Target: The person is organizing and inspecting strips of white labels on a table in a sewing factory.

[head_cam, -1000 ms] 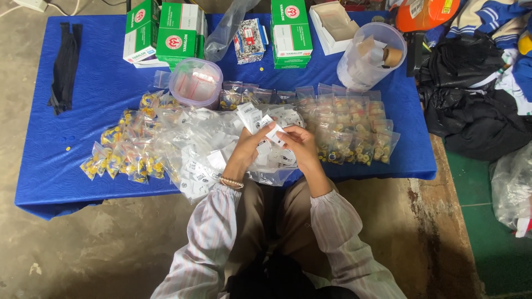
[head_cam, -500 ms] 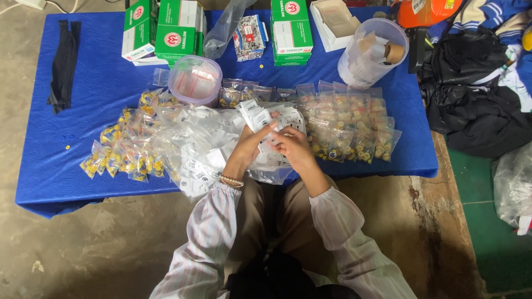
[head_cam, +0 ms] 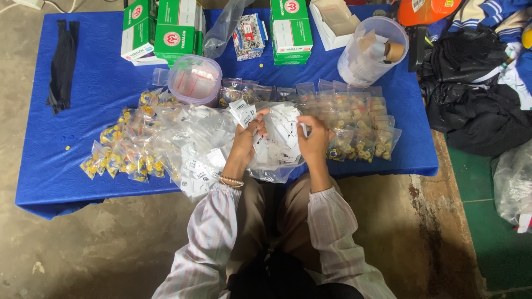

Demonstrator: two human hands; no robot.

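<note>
Two hands work over the blue table [head_cam: 83, 99] — I see the left hand [head_cam: 246, 138] pinching a small white-labelled bag [head_cam: 242, 112] at near centre. Right hand [head_cam: 313, 138]: fingers curled on a white slip [head_cam: 303, 129], just right of the clear-bag pile [head_cam: 277, 138].

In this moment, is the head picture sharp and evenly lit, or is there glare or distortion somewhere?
Head view: soft, even light, with no hard shadows on the blue table. The clear plastic bags give small glints that hide some of their contents. The left hand and right hand look slightly soft, and the small white slips are too small to read. The table edges bow a little, as with a wide lens.
</note>
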